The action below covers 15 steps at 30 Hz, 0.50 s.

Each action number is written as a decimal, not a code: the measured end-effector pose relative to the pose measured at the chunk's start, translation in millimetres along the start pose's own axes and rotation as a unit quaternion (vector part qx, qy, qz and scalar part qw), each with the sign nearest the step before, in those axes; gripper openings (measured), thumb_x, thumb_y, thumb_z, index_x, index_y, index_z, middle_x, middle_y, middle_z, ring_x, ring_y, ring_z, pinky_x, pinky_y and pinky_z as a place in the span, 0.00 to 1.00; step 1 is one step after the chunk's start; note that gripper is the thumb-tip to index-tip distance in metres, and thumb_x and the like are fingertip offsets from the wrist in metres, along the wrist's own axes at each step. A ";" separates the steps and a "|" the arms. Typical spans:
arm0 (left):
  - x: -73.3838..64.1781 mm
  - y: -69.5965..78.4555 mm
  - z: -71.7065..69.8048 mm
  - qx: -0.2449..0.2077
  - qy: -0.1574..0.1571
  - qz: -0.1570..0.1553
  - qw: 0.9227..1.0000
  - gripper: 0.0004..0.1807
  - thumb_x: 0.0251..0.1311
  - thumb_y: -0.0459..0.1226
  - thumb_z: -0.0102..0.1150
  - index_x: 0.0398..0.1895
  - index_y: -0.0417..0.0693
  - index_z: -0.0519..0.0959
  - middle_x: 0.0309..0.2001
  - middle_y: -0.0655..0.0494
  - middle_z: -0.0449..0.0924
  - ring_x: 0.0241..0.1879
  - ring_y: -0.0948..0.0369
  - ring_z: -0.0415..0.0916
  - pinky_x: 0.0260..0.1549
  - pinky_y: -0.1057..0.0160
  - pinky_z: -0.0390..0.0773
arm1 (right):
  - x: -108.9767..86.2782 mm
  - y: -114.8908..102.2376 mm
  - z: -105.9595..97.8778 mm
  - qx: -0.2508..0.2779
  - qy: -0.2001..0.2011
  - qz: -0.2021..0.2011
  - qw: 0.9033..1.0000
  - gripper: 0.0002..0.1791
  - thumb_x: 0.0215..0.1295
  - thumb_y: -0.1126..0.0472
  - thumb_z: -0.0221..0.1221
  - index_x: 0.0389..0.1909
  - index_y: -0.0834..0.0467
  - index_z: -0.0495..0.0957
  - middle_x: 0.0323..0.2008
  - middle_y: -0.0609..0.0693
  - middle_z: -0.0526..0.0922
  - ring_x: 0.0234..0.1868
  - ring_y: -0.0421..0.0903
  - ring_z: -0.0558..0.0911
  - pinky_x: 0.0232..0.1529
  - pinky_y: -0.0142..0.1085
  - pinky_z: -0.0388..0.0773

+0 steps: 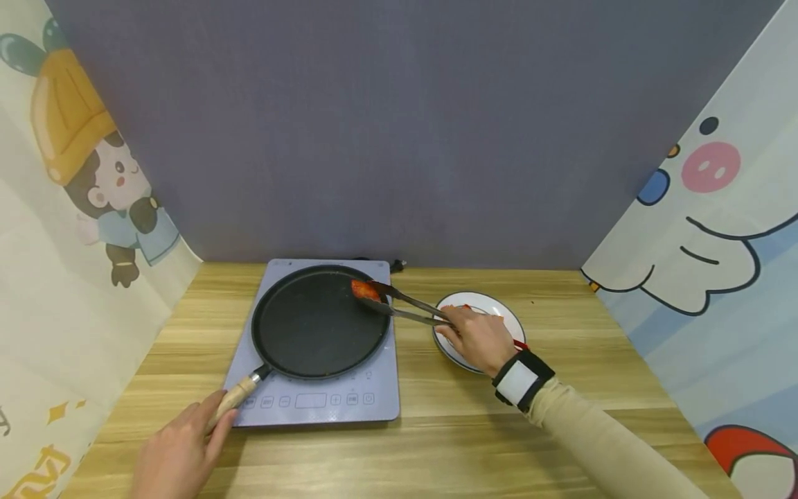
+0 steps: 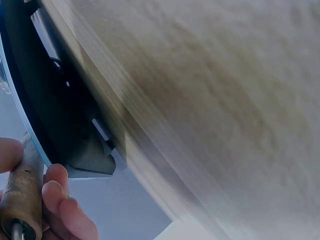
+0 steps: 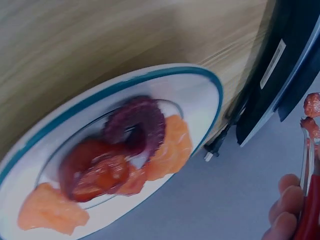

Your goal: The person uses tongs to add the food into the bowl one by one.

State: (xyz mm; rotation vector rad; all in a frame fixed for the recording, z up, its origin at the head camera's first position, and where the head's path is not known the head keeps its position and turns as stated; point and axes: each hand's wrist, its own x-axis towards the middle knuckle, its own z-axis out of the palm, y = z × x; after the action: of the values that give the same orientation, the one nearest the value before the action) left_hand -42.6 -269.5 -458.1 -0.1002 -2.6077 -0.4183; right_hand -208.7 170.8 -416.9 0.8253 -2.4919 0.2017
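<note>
My left hand (image 1: 187, 443) grips the wooden handle (image 1: 233, 400) of a flat black frying pan (image 1: 318, 322). The pan sits on a pale induction cooktop (image 1: 312, 409). With my right hand (image 1: 483, 338) I hold metal tongs (image 1: 414, 310) that have a red handle part (image 3: 311, 207). A reddish-orange piece of food (image 1: 364, 290) is between the tong tips, over the pan's right side; whether it touches the pan I cannot tell. Below my right hand is a white oval plate (image 3: 200, 95) with a dark rim line, bearing orange pieces (image 3: 52, 207), a red piece and a purple tentacle (image 3: 137, 125).
A power plug (image 1: 397, 265) lies behind the cooktop's right back corner. All this stands on a wood-grain table (image 1: 436, 443). A grey panel (image 1: 399, 138) rises at the back, and cartoon-printed curtains (image 1: 748, 229) hang on both sides.
</note>
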 end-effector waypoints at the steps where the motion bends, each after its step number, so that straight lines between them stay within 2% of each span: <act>1: 0.2 0.2 -0.3 0.000 0.000 0.000 1.000 0.21 0.52 0.41 0.69 0.47 0.41 0.79 0.22 0.53 0.74 0.14 0.61 0.63 0.10 0.56 0.61 | 1.7 -1.9 0.1 -0.002 0.002 -0.001 1.000 0.13 0.60 0.47 0.64 0.38 0.50 0.78 0.24 0.41 0.76 0.21 0.40 0.76 0.16 0.39 0.69; 7: 0.5 1.4 -1.5 0.002 -0.002 -0.003 1.000 0.20 0.52 0.41 0.69 0.47 0.41 0.79 0.22 0.53 0.74 0.14 0.61 0.63 0.11 0.57 0.60 | 11.9 -11.4 2.2 -0.009 0.001 -0.025 1.000 0.15 0.62 0.45 0.62 0.38 0.52 0.78 0.21 0.42 0.73 0.18 0.40 0.73 0.14 0.37 0.66; 12: -0.1 1.6 -1.4 0.001 0.003 0.003 1.000 0.20 0.51 0.41 0.69 0.46 0.41 0.79 0.22 0.52 0.75 0.15 0.59 0.67 0.10 0.56 0.62 | 19.3 -18.3 4.4 -0.013 -0.001 -0.046 0.999 0.15 0.62 0.46 0.62 0.41 0.53 0.79 0.23 0.43 0.76 0.18 0.40 0.75 0.15 0.38 0.69; 15: -0.3 0.6 -1.3 -0.004 0.008 0.007 1.000 0.20 0.52 0.41 0.69 0.46 0.41 0.79 0.23 0.52 0.75 0.15 0.59 0.66 0.10 0.55 0.62 | 26.3 -23.0 5.8 -0.006 -0.004 -0.055 0.998 0.15 0.62 0.47 0.63 0.42 0.54 0.80 0.25 0.44 0.79 0.20 0.41 0.77 0.17 0.40 0.72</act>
State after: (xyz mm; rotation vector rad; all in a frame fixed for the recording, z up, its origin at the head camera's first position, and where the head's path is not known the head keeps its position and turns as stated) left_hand -41.6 -269.4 -457.0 -0.1173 -2.5887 -0.4237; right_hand -215.6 137.0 -409.1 0.9578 -2.4437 0.1453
